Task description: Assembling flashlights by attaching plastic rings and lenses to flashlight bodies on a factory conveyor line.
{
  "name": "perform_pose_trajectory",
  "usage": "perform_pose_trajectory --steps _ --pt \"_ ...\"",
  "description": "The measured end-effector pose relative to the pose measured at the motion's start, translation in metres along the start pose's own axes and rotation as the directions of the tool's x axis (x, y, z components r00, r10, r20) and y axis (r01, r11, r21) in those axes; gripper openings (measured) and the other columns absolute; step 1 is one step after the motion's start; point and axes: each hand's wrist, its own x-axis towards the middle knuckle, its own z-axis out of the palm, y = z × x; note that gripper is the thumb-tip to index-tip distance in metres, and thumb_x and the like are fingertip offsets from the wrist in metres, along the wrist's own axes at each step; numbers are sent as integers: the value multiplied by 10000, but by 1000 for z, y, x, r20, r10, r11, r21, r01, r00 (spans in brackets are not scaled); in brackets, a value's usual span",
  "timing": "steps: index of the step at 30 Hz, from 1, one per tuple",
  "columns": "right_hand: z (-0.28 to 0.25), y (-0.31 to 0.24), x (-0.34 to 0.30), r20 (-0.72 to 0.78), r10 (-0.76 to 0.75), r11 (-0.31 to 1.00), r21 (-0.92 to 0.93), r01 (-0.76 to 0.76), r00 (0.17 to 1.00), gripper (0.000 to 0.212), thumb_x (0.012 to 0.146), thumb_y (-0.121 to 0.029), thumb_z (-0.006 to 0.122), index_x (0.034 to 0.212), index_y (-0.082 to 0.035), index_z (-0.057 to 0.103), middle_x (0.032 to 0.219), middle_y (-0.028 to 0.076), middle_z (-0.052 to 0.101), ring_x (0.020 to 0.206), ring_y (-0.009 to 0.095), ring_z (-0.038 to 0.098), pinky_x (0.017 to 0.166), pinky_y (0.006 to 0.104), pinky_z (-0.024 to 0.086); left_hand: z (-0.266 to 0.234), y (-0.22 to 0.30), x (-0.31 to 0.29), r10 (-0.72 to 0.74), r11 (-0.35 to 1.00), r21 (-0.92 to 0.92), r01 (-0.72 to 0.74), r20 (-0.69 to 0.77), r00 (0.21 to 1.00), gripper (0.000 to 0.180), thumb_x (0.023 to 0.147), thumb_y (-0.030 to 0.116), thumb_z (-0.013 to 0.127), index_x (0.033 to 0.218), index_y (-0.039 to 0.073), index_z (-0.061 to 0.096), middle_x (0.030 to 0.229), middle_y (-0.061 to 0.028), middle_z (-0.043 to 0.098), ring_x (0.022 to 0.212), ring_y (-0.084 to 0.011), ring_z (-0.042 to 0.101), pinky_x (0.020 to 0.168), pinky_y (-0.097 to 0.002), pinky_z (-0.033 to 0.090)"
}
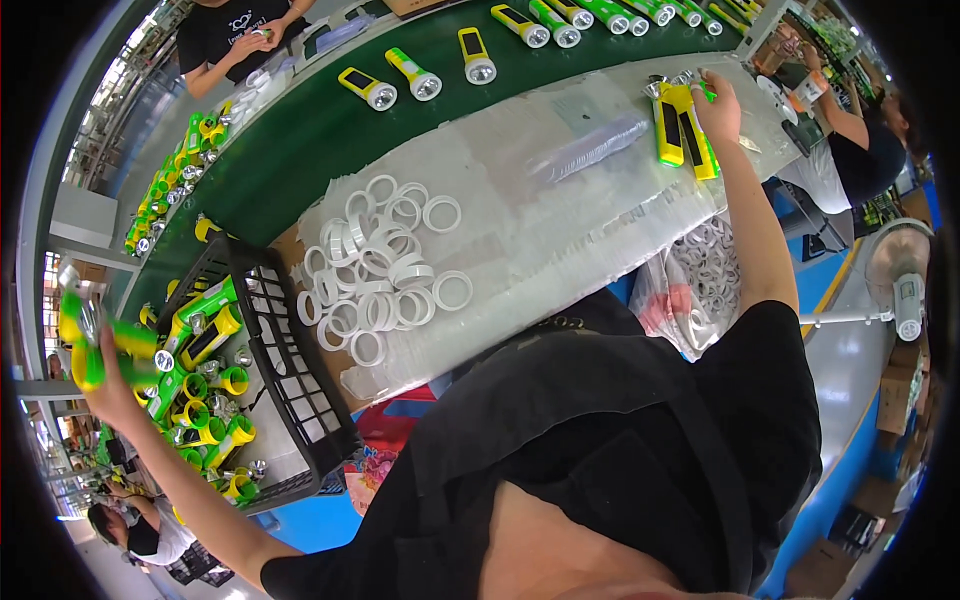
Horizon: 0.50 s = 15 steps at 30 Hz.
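My left hand (pixel 112 392) is raised over the left side of a black plastic crate (pixel 290 350), closed around green and yellow flashlights (pixel 130 345) that are smeared by motion. Inside the crate lie several flashlight bodies (pixel 205 430) with open, ringless ends and silvery reflectors hanging loose. At the far right of the worktable, my right hand (pixel 718 108) grips a flashlight in a small cluster of yellow and green flashlights (pixel 668 130); its fingers partly hide them. White plastic rings (pixel 375 265) are heaped on the table beside the crate.
A green conveyor belt (pixel 300 130) curves behind the table, carrying finished-looking flashlights (pixel 478 55). A clear plastic sleeve (pixel 590 150) lies mid-table. Below the table's right edge hangs a bag of rings (pixel 705 265). A fan (pixel 905 280) stands at right. Co-workers sit across the belt and at right.
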Motion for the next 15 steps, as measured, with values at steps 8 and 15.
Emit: perform_pose_trajectory --steps 8,15 --pt "-26 22 -24 115 106 977 171 -125 988 394 824 -241 697 1135 -5 648 1043 171 686 941 253 677 825 364 529 177 265 -106 389 483 -728 486 676 626 408 820 141 735 1166 -23 594 1066 -73 654 962 -154 621 866 -286 463" --pt "-85 -130 -56 747 -201 346 659 -668 633 843 890 -417 665 1483 2 237 1320 200 530 1178 246 543 996 367 442 257 456 -242 674 301 -507 808 712 195 346 788 228 792 1050 43 661 947 -30 665 832 -122 637 733 -287 513"
